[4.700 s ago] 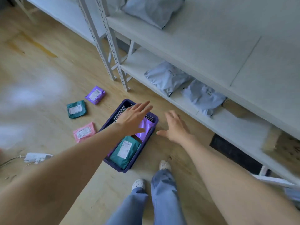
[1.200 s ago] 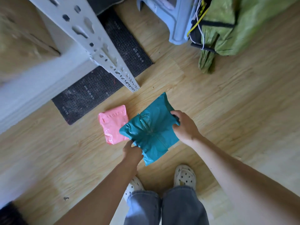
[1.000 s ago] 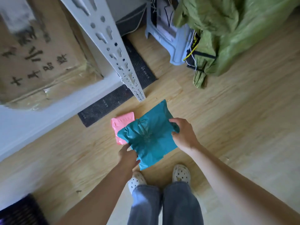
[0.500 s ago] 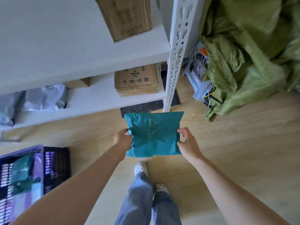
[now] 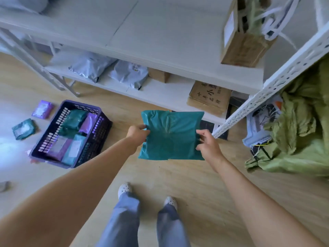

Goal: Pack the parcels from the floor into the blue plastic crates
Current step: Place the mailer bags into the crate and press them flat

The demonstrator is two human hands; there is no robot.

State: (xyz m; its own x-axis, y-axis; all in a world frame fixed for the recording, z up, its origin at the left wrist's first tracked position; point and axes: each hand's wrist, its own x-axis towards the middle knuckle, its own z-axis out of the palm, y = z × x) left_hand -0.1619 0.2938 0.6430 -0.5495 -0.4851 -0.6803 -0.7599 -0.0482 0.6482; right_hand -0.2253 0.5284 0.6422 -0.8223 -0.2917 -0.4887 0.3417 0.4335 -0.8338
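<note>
A flat teal parcel (image 5: 171, 136) hangs in the air in front of me, above the wooden floor. My left hand (image 5: 137, 133) grips its left edge and my right hand (image 5: 206, 142) pinches its right edge. The blue plastic crate (image 5: 105, 122) stands on the floor to the left, holding several teal and purple parcels. Left of the crate a purple parcel (image 5: 42, 109) and a teal parcel (image 5: 24, 129) lie on the floor. The crate is well apart from the held parcel.
A white metal shelf rack (image 5: 178, 50) runs across the back with grey mailer bags (image 5: 110, 70) and cardboard boxes (image 5: 208, 97) on it. Its perforated post (image 5: 249, 107) comes down at right. A green sack (image 5: 302, 131) lies at the right. My feet (image 5: 147, 195) stand below the parcel.
I lifted the teal parcel off the floor with both hands, left the pink one behind, and the view swung left, bringing the crate into sight.
</note>
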